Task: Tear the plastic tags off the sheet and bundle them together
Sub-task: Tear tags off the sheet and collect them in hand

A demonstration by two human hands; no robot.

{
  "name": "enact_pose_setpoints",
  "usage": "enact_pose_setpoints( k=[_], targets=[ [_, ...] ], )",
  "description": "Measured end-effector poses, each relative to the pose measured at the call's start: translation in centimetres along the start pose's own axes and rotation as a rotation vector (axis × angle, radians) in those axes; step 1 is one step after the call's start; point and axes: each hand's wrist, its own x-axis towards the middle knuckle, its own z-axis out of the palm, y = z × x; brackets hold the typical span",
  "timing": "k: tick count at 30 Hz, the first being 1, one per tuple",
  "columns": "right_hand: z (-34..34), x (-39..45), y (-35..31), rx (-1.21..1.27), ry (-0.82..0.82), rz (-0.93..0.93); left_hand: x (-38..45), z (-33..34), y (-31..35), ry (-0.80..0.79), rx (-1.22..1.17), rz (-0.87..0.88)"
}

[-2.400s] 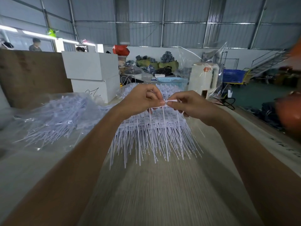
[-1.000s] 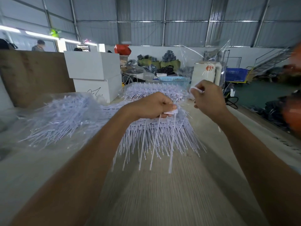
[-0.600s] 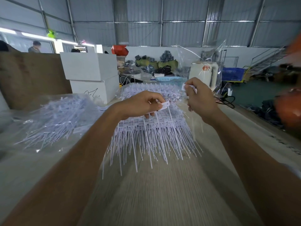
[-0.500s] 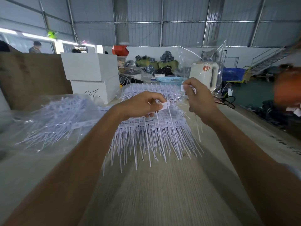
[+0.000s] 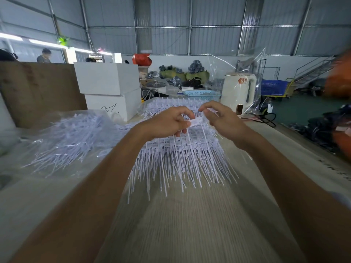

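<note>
Tags (image 5: 182, 160) lie under both hands; white box (image 5: 114, 108) bears an unreadable black scrawl.

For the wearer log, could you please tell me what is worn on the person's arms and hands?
Both forearms are bare, and the left hand and right hand have no gloves, rings or watch visible. A pale sleeve edge shows on the right arm only.

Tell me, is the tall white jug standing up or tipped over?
Standing up. The jug sits upright at the table's far end, handle on its right, inside a clear plastic bag.
</note>
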Motion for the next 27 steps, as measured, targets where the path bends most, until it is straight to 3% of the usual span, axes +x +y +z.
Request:
enact_pose_setpoints(
  k=[6,11,22,27],
  targets=[
    [-0.21,-0.41,-0.25,0.018,-0.196,-0.096,0.26,-0.1,0.03,0.091,-0.022,0.073],
    [-0.74,-0.33,-0.28,0.053,-0.158,-0.116,0.03,0.13,-0.46,0.207,-0.037,0.034],
    [-0.91,-0.14,-0.41,0.138,-0.22,0.013,0.39,0.68,-0.2,0.193,-0.088,0.012],
    [-0.92,-0.35,-0.57,0.039,-0.157,-0.154,0.69,0.59,-0.18,0.161,-0.059,-0.026]
  ],
)
